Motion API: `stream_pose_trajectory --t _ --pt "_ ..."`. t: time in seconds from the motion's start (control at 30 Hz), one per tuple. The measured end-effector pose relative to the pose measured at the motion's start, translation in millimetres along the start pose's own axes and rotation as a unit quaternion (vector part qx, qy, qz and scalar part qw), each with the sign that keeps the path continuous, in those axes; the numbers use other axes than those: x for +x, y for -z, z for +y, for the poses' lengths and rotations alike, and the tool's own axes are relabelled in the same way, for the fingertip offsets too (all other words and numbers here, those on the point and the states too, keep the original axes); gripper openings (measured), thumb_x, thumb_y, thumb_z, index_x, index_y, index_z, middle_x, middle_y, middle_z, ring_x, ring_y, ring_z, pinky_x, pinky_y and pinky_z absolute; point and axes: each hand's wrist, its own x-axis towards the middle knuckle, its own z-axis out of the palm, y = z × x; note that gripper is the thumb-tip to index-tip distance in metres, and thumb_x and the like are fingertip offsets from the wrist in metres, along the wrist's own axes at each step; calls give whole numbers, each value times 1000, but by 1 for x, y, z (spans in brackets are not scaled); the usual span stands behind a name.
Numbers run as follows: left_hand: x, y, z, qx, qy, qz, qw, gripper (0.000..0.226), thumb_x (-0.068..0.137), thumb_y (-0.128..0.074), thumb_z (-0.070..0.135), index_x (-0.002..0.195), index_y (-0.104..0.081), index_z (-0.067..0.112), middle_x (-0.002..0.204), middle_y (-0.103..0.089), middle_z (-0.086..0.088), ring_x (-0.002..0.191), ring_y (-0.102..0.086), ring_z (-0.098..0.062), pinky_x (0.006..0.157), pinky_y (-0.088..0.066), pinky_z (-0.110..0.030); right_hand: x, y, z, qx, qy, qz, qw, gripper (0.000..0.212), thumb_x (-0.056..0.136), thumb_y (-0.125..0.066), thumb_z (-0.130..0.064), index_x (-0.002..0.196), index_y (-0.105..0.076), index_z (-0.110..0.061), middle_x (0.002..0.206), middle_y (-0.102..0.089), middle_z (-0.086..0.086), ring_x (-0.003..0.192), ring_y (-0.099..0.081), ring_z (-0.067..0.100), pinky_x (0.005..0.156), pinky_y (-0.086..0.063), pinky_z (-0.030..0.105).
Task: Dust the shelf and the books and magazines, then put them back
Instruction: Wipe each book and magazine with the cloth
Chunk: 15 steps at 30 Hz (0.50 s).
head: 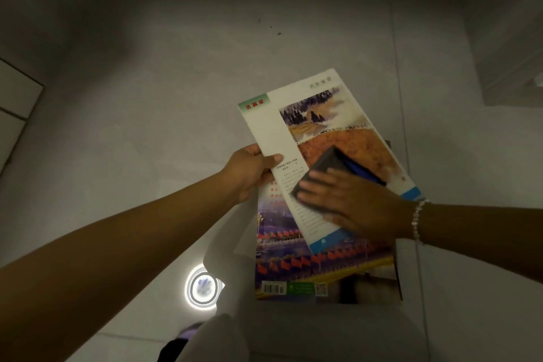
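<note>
Fingers of the left hand (249, 169) pinch the thin, floppy magazine (320, 138) at its left edge, while the right hand (349, 200) presses a cloth (326, 166) flat on it, so it likely needs support underneath.

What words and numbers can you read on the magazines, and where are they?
"名画家": red characters on the green tab at the top corner of the held magazine.
Grey heading near that magazine's top edge: too blurred to read.
Small print beside its painting: too small.
Barcode and QR code on the lower magazine: digits unreadable.
</note>
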Motion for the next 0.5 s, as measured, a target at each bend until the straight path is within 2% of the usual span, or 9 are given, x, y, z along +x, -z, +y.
stream_pose_trajectory --t 0.07,0.17,0.23,0.3,0.37,0.43,0.5 --pt "-1 -1 -1 -1 -2 8 1000 24 89 -57 -3 113 -61 -1 119 -65 -18 102 -65 -29 81 -56 -34 2 2 17 31 -122 32 992 54 100 -7 -46 150 -11 -24 155 -15 -2 145 -5 14 115 2 29" --pt "1 -3 -4 -3 -2 31 1000 21 89 -58 -3 110 -62 0 117 -66 -18 102 -66 -31 87 -55 -42 8 0 6 25 -238 91 967 57 101 -7 -43 147 -24 -15 152 -31 6 141 -21 24 115 -7 35" --pt "1 -4 -4 -2 -3 42 999 23 89 -57 -3 112 -61 0 118 -65 -19 101 -66 -32 86 -55 -42 8 -8 -18 25 -210 88 973 54 101 -9 -40 148 -23 -17 153 -26 4 142 -16 23 115 -4 36" --pt "-2 -4 -4 8 -3 45 999 24 90 -56 -4 113 -60 -1 119 -65 -19 100 -65 -31 80 -56 -38 -1 -17 -36 1 -102 71 992 51 102 -13 -39 148 -23 -19 153 -22 1 143 -14 21 117 -4 35" --pt "-5 -2 -4 25 -2 51 998 23 91 -55 -4 113 -60 -3 119 -64 -19 100 -64 -30 76 -55 -35 -10 -16 -33 -21 -39 54 998 50 102 -18 -38 148 -24 -20 152 -22 0 143 -15 18 117 -4 34" --pt "-6 0 -4 34 4 58 998 22 91 -54 -5 112 -60 -3 120 -63 -18 101 -63 -30 76 -54 -35 -10 -11 -13 -7 -68 60 996 50 101 -19 -39 148 -21 -22 153 -21 -1 143 -10 15 117 -2 32" --pt "-6 2 -3 36 11 55 998 17 90 -55 -5 106 -61 -1 121 -64 -18 101 -63 -29 75 -54 -34 -7 -5 12 14 -156 85 984 51 101 -21 -39 148 -19 -19 152 -22 1 142 -12 17 115 -1 30"
